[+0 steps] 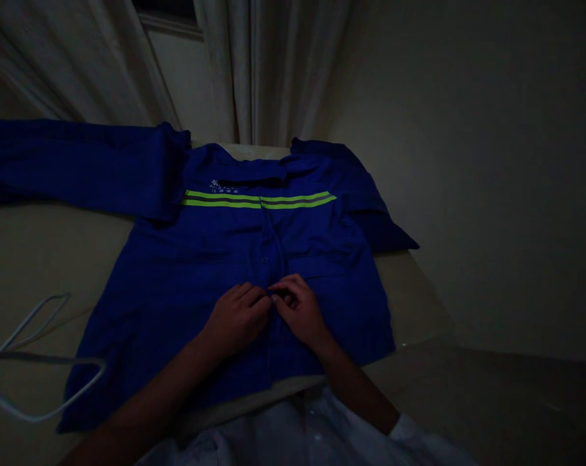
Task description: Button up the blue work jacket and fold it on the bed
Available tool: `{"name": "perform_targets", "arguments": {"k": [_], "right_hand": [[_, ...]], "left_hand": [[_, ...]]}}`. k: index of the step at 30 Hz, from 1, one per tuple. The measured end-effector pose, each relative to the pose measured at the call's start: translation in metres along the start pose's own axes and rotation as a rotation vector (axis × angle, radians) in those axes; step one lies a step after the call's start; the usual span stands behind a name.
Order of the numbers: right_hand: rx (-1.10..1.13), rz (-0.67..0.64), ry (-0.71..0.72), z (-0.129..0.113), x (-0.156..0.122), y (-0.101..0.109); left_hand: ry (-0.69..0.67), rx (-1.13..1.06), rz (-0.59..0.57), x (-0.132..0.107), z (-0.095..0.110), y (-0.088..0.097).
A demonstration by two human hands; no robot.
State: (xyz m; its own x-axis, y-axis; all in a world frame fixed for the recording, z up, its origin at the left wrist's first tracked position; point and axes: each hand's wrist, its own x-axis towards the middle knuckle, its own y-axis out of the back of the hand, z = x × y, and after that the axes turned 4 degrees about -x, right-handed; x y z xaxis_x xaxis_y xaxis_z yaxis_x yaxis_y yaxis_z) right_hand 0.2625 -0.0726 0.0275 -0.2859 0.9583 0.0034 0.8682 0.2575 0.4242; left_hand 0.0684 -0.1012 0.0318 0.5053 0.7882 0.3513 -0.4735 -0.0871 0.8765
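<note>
A blue work jacket [186, 272] with a yellow-green reflective stripe [258, 200] across the chest lies spread flat on a pale table [25, 259], collar away from me. My left hand [237, 317] and my right hand [300, 309] meet at the jacket's front placket, around its middle. Both hands have their fingers curled and pinched on the placket fabric, fingertips touching each other. One sleeve [74, 165] stretches out to the left. The other sleeve [370, 207] is bent down at the right.
A white clothes hanger [28, 356] lies on the table at the left, beside the jacket's hem. Pale curtains [254, 71] hang behind the table. A plain wall fills the right side. The table's right edge runs diagonally past the jacket.
</note>
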Motion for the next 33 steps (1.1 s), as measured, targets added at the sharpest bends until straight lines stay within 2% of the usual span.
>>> {"name": "perform_targets", "arguments": {"k": [3,6,8,10,13,18,21,24,26,28,30,33], "right_hand": [[0.023,-0.029,0.012,-0.001,-0.001,0.001],[0.012,-0.005,0.015,-0.002,-0.002,0.000],[-0.014,0.017,0.025,-0.003,-0.002,-0.001],[-0.046,0.035,0.037,-0.002,-0.003,-0.003],[-0.085,0.053,0.061,-0.001,-0.003,-0.005],[-0.129,0.050,0.037,-0.004,-0.001,-0.004],[-0.121,0.029,0.015,-0.005,-0.001,-0.003],[-0.071,0.032,0.014,-0.001,-0.002,-0.003],[-0.038,0.054,0.009,0.003,-0.004,-0.001],[-0.012,0.081,-0.007,0.005,-0.005,0.005],[-0.019,0.091,-0.022,0.006,-0.003,0.016],[-0.098,0.060,-0.007,0.004,0.002,0.037]], "left_hand": [[0.090,-0.067,-0.022,0.000,0.002,-0.001],[0.109,-0.005,0.017,0.002,0.006,-0.002],[0.028,0.096,0.055,0.002,0.008,-0.001],[-0.113,0.172,0.079,0.002,0.008,0.001],[-0.289,0.204,0.086,0.000,0.002,0.007],[-0.420,0.177,0.119,-0.003,-0.009,0.010],[-0.286,0.127,0.103,-0.003,-0.006,0.003],[0.042,-0.035,0.082,0.001,0.003,-0.006],[0.251,-0.159,0.024,0.004,0.008,-0.008],[0.329,-0.174,-0.066,0.006,0.010,-0.007],[0.212,-0.058,-0.141,0.005,0.009,-0.003],[-0.125,0.138,-0.159,-0.003,0.003,0.000]]}}
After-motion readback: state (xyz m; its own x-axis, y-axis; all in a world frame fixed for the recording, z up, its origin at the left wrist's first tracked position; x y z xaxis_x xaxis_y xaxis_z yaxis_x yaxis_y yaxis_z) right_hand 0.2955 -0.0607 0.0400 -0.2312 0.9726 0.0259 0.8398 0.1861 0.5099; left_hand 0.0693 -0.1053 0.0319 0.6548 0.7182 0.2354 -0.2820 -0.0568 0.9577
